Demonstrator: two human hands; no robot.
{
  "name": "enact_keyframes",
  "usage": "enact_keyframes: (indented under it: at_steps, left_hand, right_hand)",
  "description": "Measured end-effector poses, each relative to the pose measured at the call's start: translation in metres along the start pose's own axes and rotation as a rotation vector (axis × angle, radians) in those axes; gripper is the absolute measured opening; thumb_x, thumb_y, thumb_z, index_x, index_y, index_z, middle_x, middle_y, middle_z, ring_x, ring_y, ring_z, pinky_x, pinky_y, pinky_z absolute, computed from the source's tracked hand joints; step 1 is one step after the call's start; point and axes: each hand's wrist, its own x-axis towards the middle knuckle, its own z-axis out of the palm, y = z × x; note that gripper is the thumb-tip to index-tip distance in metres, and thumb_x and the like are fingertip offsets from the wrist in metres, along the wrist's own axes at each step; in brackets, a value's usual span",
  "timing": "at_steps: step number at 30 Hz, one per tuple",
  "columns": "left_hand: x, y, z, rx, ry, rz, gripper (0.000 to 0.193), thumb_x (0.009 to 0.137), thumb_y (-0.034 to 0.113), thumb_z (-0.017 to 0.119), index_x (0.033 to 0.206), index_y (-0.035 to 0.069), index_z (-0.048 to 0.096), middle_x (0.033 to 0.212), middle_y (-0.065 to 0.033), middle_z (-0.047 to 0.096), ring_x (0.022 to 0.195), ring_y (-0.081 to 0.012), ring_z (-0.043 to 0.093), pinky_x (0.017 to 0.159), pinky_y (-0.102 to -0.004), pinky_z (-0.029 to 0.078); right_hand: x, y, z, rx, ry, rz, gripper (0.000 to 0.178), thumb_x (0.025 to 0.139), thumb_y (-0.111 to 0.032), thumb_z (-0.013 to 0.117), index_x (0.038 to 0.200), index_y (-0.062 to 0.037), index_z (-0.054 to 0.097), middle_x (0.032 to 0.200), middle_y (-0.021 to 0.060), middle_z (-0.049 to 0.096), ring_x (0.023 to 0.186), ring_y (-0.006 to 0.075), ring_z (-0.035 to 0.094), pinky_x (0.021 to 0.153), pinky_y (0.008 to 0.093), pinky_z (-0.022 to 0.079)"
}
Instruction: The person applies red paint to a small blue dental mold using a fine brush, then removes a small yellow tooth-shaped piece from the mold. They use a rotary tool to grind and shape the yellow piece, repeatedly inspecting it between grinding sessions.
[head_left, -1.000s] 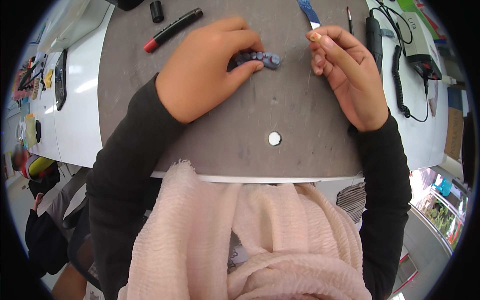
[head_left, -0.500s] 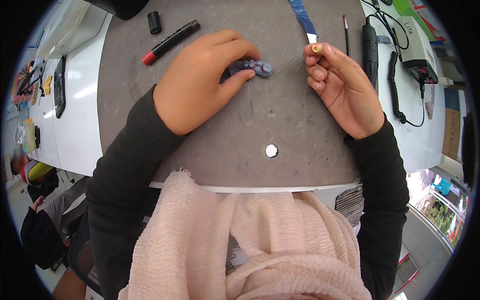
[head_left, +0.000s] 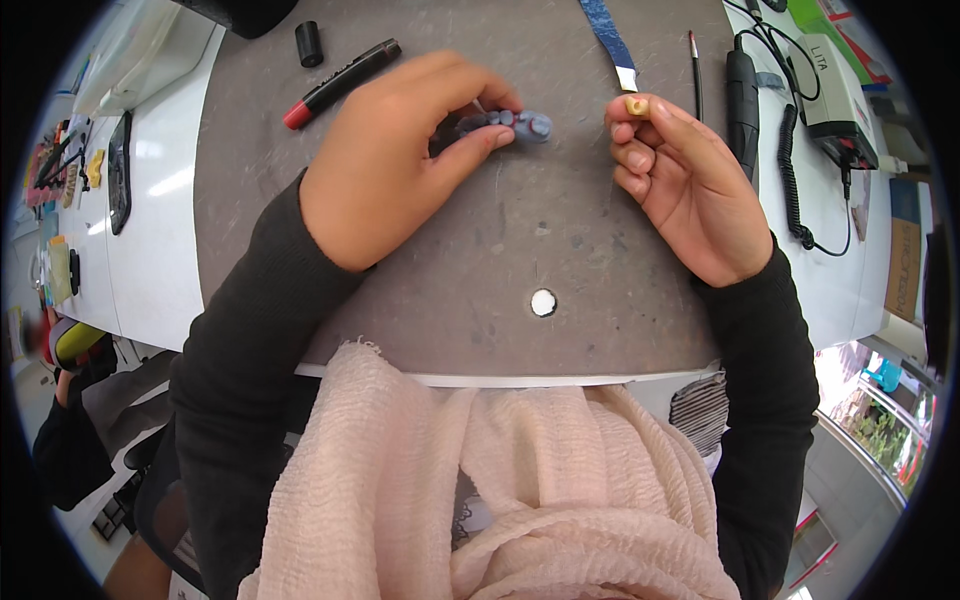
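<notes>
My left hand (head_left: pixel 385 150) grips a blue-grey dental model (head_left: pixel 533 127) with red marks on some of its teeth, thumb on the near side and fingers on the far side. Part of the model is hidden by those fingers. Off to the right, my right hand (head_left: pixel 695 185) pinches a small yellowish dental crown (head_left: pixel 637 105) between thumb and index finger, its hollow side showing. The other right fingers are curled in. Just beyond that hand lies a blue strip (head_left: pixel 605 38) with a white end.
A red-and-black marker (head_left: pixel 340 85) and its black cap (head_left: pixel 309 44) lie at the far left. Toward the right are a thin brush (head_left: pixel 695 75), a black handpiece (head_left: pixel 740 105) and its control box (head_left: pixel 832 100) with a coiled cord. The grey mat (head_left: pixel 470 290) has a round white hole.
The dental model has turned slightly in my left hand, which shifted a little left. My right hand has tilted the crown so its hollow shows more.
</notes>
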Motion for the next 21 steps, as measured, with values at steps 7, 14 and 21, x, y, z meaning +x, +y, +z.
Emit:
enact_keyframes:
  at_steps: [7, 14, 21]
  left_hand:
    - [-0.003, 0.011, -0.003, -0.323, 0.117, -0.023, 0.023, 0.074, 0.001, 0.062, 0.096, 0.001, 0.057, 0.087, -0.0051, 0.059, 0.078, -0.0094, 0.056, 0.065, -0.0194, 0.042]
    - [-0.007, 0.015, -0.008, -0.444, 0.119, 0.007, 0.025, 0.073, -0.003, 0.062, 0.096, -0.001, 0.054, 0.087, -0.0095, 0.061, 0.078, -0.0112, 0.058, 0.068, -0.0202, 0.043]
    - [-0.009, 0.016, -0.009, -0.464, 0.115, -0.02, 0.025, 0.073, -0.003, 0.062, 0.096, -0.001, 0.054, 0.086, -0.0102, 0.062, 0.076, -0.0107, 0.058, 0.07, -0.0207, 0.044]
  right_hand:
    - [-0.002, -0.001, 0.0, 0.038, 0.017, 0.042, 0.029, 0.089, -0.02, 0.043, 0.103, 0.0035, 0.051, 0.085, 0.0025, 0.05, 0.071, 0.0066, 0.045, 0.065, 0.0204, 0.039]
    - [-0.001, 0.0, -0.001, 0.019, 0.005, 0.054, 0.029, 0.089, -0.021, 0.042, 0.103, 0.0031, 0.051, 0.084, 0.0017, 0.05, 0.071, 0.0063, 0.045, 0.064, 0.0199, 0.038]
    - [-0.001, 0.0, -0.003, 0.018, 0.008, 0.064, 0.028, 0.089, -0.021, 0.043, 0.102, 0.002, 0.052, 0.085, 0.0013, 0.05, 0.071, 0.0061, 0.046, 0.063, 0.02, 0.039]
